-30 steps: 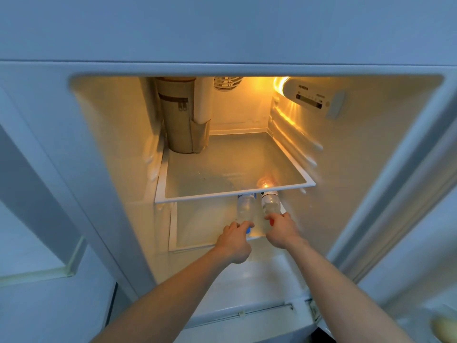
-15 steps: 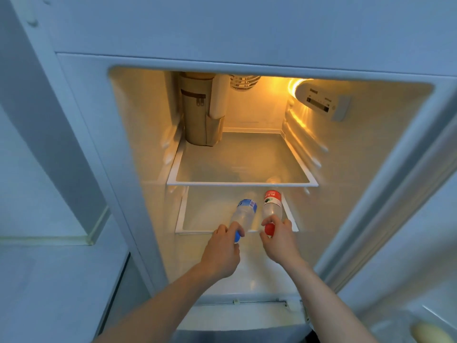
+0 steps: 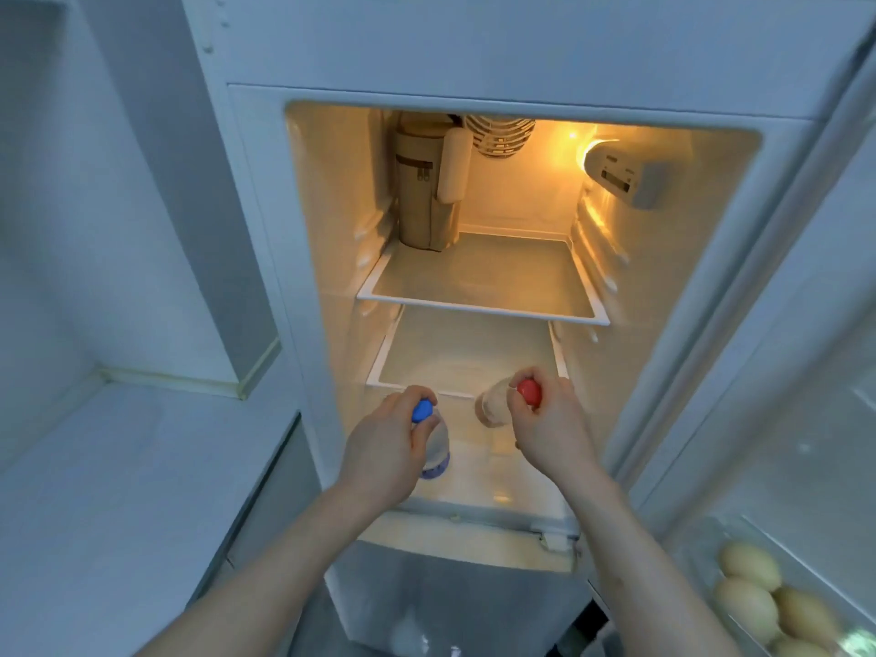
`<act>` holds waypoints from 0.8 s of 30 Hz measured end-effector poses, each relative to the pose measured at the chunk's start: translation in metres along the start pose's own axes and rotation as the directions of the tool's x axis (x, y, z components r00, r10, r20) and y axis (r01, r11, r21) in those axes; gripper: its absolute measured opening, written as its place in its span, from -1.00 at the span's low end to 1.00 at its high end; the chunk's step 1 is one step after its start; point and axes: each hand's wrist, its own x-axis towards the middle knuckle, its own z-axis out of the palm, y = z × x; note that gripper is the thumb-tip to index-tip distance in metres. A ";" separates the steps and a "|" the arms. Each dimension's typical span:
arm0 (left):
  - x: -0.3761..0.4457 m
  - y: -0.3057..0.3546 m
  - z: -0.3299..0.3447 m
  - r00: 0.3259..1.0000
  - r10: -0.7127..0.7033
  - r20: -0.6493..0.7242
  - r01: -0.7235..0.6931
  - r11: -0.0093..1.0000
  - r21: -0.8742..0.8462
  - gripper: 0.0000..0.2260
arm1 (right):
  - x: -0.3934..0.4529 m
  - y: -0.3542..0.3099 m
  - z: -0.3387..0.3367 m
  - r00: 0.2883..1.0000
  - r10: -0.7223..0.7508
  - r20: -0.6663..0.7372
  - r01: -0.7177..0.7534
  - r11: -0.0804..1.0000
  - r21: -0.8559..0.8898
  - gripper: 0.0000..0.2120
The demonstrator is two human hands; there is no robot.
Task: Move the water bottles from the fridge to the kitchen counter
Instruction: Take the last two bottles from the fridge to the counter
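Nearest, eggs [image 3: 753, 604] sit in the door tray at lower right. The left hand [image 3: 388, 448] grips the blue-capped bottle [image 3: 433, 448] by its neck; the right hand [image 3: 545, 429] grips the red-capped bottle [image 3: 493, 407], seemingly tilted, though blurred. Both bottles hang just before the lower shelf [image 3: 455, 358] of the fridge [image 3: 332, 277]. Farther back, a tan pouch [image 3: 419, 192] stands on the upper shelf [image 3: 479, 282].
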 end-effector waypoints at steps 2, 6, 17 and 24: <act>-0.030 -0.003 -0.001 0.999 -0.044 0.028 0.043 0.999 0.027 -0.94 | -0.018 -0.006 -0.007 0.997 0.006 0.073 -0.007 1.000 0.017 -0.96; -0.105 -0.017 -0.009 0.981 -0.162 0.108 0.162 0.987 0.010 -0.94 | -0.069 -0.012 -0.001 0.950 0.033 0.311 -0.040 0.999 0.016 -0.93; -0.281 -0.025 -0.073 0.892 -0.451 0.022 0.452 0.892 -0.022 -0.92 | -0.186 -0.044 0.058 0.715 -0.077 0.695 0.066 0.997 0.042 -0.93; -0.372 -0.036 -0.140 0.782 -0.607 -0.140 0.611 0.791 -0.019 -0.97 | -0.247 -0.105 0.098 0.623 -0.220 0.750 0.253 0.965 0.073 -0.91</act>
